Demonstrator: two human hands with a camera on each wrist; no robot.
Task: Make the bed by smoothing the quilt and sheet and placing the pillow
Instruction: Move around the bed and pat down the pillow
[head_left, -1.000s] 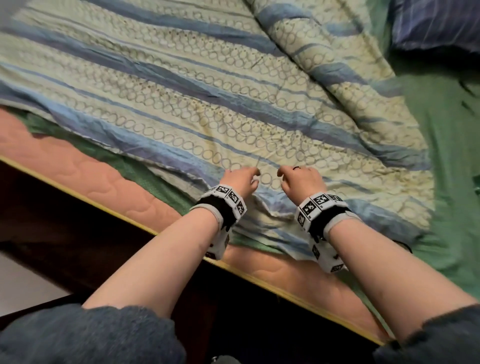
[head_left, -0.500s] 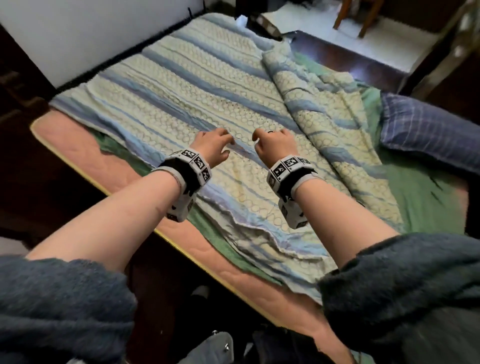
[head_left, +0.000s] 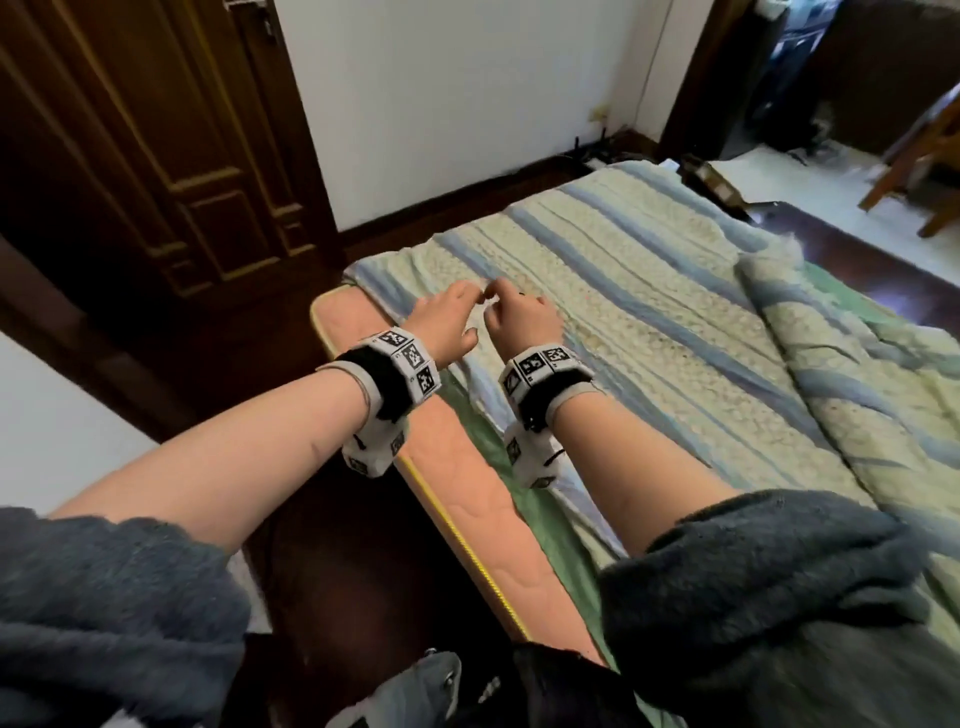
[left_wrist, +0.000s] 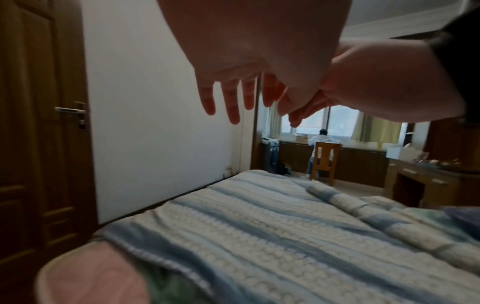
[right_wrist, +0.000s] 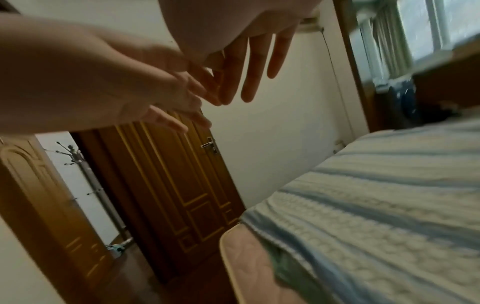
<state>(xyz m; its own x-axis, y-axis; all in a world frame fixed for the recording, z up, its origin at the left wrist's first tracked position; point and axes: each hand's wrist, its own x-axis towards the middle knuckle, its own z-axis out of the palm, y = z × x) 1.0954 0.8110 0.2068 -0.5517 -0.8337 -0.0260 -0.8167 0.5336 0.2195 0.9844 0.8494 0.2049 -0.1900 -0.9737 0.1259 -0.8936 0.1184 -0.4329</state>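
A quilt (head_left: 649, 312) with blue and pale green stripes lies over most of the bed, flat on the left and bunched into a long roll (head_left: 841, 374) on the right. A strip of green sheet (head_left: 524, 514) shows along the near edge, over the pink mattress (head_left: 462, 488). My left hand (head_left: 460, 312) and right hand (head_left: 514, 317) hover side by side above the quilt's left part, almost touching each other. In the wrist views the left hand's fingers (left_wrist: 233, 102) and the right hand's fingers (right_wrist: 252, 82) are stretched out and hold nothing. No pillow is plainly in sight.
A dark wooden door (head_left: 156, 156) and a white wall (head_left: 467, 93) stand past the bed's far left corner. A wooden chair (head_left: 919, 156) is at the back right. In the left wrist view a person (left_wrist: 322, 139) sits near a desk (left_wrist: 428, 181). A coat rack (right_wrist: 98, 195) stands by the door.
Both hands have let go of the quilt's near edge and risen over it towards the far left corner. Their fingers have uncurled. My view has swung up and left.
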